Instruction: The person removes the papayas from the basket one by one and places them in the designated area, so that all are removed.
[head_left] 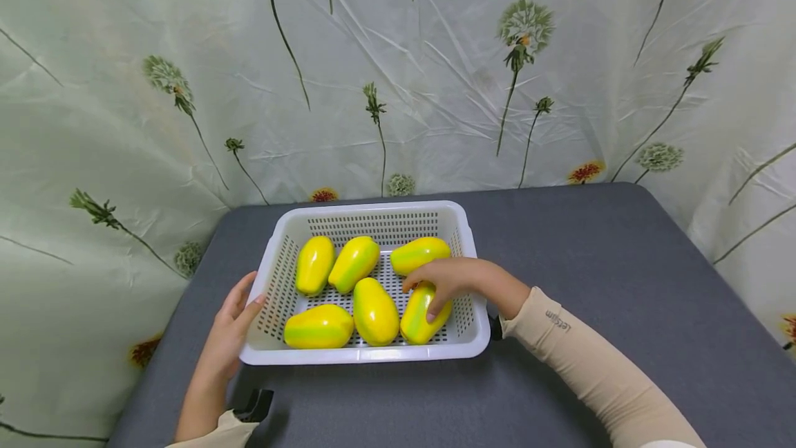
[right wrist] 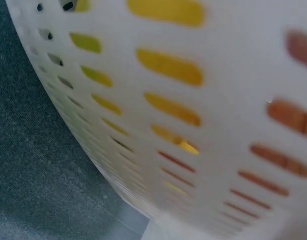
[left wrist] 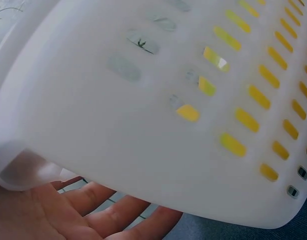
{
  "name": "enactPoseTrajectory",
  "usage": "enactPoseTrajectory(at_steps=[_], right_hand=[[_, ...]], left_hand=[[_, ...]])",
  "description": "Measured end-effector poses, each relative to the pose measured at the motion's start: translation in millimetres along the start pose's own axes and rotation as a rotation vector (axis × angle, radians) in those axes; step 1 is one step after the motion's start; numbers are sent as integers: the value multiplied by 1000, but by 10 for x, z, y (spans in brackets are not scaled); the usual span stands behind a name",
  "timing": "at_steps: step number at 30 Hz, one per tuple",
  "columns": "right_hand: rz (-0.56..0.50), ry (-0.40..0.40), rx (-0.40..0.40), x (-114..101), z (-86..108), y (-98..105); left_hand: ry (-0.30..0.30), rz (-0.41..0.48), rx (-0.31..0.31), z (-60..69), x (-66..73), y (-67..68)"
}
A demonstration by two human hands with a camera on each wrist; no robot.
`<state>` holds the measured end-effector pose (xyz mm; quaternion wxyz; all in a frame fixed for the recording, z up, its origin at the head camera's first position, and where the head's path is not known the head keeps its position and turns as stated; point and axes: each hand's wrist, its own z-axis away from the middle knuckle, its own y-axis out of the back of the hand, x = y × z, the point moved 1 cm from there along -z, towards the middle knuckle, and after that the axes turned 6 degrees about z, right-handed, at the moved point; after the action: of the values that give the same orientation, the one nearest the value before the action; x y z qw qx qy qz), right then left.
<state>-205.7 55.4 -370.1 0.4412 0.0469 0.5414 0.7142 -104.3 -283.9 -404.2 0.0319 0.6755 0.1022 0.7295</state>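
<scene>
A white plastic basket [head_left: 361, 355] with slotted walls stands on the table and holds several yellow-green papayas, including one at its front left [head_left: 318, 327]. My right hand [head_left: 454, 278] reaches over the basket's right side and grips the front-right papaya [head_left: 418, 323], thumb on its near side and fingers on its far side. At the left rim, my left hand [head_left: 231, 327] holds the basket, its thumb over the edge. The left wrist view shows those left fingers [left wrist: 128, 212] beside the basket's outer wall [left wrist: 118, 135]. In the right wrist view the slotted wall [right wrist: 233, 65] hides most of the right hand.
The dark grey table [head_left: 578, 247] extends around the basket, with more surface to its right. Behind and at the sides hangs a pale floral cloth [head_left: 435, 88]. Another papaya [head_left: 420, 254] lies just behind the right hand.
</scene>
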Motion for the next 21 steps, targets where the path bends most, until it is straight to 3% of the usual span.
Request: enactPoseTrajectory(at_steps=[10,21], right_hand=[[-56,29,71,12,26,-2],[-114,173,193,82,122,47]], left_hand=[[14,-12,21,2,-2,-3],[6,14,16,-1,-10,-3]])
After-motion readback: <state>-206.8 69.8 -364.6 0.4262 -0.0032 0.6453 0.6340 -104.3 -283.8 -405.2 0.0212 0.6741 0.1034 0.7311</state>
